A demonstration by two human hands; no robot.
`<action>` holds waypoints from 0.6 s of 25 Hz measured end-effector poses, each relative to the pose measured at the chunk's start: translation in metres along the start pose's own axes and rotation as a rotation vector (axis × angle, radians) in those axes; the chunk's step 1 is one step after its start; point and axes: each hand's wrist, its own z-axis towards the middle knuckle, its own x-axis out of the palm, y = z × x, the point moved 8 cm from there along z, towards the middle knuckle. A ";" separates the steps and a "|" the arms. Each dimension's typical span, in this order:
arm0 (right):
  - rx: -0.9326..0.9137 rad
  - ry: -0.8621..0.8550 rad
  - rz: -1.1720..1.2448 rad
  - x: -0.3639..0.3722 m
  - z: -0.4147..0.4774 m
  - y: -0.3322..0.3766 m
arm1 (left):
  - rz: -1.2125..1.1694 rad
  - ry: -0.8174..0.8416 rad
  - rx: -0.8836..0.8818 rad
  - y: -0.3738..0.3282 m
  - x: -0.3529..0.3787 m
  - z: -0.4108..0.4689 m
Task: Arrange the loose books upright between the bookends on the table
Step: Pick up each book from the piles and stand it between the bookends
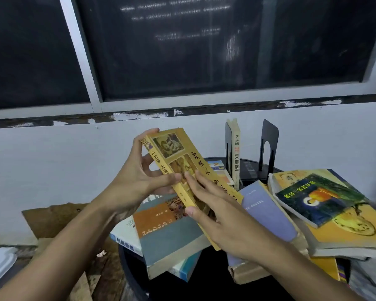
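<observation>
**Q:** What is being held, and how?
**A:** A yellow book [178, 161] is being held tilted in the air above the loose books, with its spine turned toward the viewer. It is being gripped by the left hand [137, 181]: the thumb is being pressed on the spine and the fingers are being curled behind the back cover. The right hand [221, 216] is being laid on the front cover with straight fingers, and its thumb is being rested against the lower end of the spine.

**Q:** Where are the bookends being shown?
**A:** The left bookend [228, 146] and the right bookend [269, 144], both black, are being shown upright at the far side of the round black table [128, 263]. A pale book [236, 153] is being kept upright just beside the left bookend, apart from the right one.

**Q:** How are the remaining books being displayed?
**A:** They are being displayed flat, in overlapping piles. A grey-and-orange book [169, 231] is lying under the held volume and a lavender book [267, 213] to its right. A dark green book [319, 198] is being carried on a larger yellow-covered book [345, 231].
</observation>
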 end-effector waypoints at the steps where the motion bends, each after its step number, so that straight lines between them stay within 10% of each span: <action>1: -0.018 -0.034 0.026 -0.009 0.001 0.001 | 0.027 0.013 0.034 -0.012 0.006 0.004; 15: -0.124 -0.326 0.099 -0.155 0.000 -0.024 | 0.283 0.232 0.286 -0.119 0.125 0.092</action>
